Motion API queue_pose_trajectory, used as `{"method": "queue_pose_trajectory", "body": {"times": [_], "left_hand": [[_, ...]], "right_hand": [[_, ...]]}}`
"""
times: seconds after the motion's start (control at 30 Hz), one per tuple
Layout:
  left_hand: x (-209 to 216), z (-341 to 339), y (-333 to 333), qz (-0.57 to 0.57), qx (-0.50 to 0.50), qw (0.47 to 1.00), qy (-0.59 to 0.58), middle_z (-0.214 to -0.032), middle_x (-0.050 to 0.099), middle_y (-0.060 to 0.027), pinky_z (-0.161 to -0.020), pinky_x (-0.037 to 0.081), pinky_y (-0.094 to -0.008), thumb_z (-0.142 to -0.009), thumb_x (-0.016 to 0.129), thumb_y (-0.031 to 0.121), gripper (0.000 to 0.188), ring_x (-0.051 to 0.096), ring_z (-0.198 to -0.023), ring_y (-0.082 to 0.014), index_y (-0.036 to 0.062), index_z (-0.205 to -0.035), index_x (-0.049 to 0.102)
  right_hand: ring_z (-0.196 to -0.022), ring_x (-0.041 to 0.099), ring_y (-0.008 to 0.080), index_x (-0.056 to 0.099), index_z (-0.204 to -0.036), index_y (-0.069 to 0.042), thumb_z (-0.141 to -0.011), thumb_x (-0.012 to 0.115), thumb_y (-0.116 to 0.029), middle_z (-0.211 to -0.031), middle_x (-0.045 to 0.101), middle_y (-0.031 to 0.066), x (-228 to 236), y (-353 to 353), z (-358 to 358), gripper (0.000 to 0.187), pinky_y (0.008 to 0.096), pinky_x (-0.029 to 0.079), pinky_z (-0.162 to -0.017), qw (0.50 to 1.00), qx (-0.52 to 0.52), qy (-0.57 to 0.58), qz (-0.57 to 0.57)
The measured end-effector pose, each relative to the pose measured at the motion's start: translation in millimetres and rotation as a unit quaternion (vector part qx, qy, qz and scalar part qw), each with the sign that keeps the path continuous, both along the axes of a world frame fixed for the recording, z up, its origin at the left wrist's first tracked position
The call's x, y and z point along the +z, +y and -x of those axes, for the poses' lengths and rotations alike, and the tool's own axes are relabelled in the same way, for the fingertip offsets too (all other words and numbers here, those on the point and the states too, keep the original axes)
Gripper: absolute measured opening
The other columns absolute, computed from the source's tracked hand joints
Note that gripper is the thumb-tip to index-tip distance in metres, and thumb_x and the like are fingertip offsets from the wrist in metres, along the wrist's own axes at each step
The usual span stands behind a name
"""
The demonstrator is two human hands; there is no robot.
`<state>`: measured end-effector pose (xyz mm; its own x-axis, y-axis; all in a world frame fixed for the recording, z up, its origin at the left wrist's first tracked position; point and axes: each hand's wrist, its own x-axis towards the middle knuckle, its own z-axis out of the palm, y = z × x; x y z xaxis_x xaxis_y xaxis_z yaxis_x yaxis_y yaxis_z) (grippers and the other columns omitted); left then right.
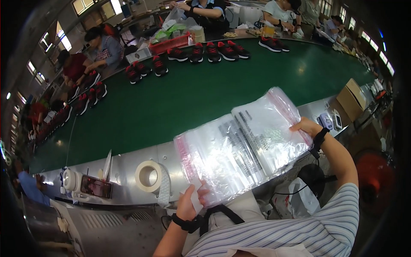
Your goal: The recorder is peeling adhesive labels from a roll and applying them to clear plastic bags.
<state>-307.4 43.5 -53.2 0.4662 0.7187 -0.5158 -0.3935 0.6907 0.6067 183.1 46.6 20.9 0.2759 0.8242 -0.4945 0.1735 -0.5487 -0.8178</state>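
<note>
Clear plastic bags with printing and pink strips at their ends (222,150) lie spread in front of me, partly over the metal ledge and the green belt. At their upper right end, my right hand (307,127) grips the edge between thumb and fingers. My left hand (190,200) is closed at the lower left corner of the bags, with a small whitish piece (196,195) at its fingers, too unclear to name. Left of the bags, a roll of tape (148,176) rests on the ledge, its printed white strip hanging down.
A green conveyor belt (184,98) carries black and red sneakers (212,52) along its far side. On the ledge are a phone (96,187), a white container (70,180), a cardboard box (352,100) and small devices (337,120). Several people work across the belt.
</note>
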Motion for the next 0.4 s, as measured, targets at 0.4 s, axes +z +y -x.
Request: {"method": "queue_pose_trajectory", "body": {"times": [0.4], "left_hand": [[-11.0,12.6,3.9,-0.012,-0.036,0.997,-0.064,-0.124,0.048,-0.0123,-0.061,0.048,-0.0307,-0.092,0.042,0.026,0.042,0.053,-0.102,-0.0259,0.0029,-0.127,0.038]], "right_hand": [[-0.071,0.057,0.0133,0.059,-0.102,0.0,-0.07,0.069,-0.016,-0.082,0.061,0.0058,80.7,-3.8,39.2,0.036,0.0273,0.045,-0.068,0.988,-0.039,-0.091,-0.121]]}}
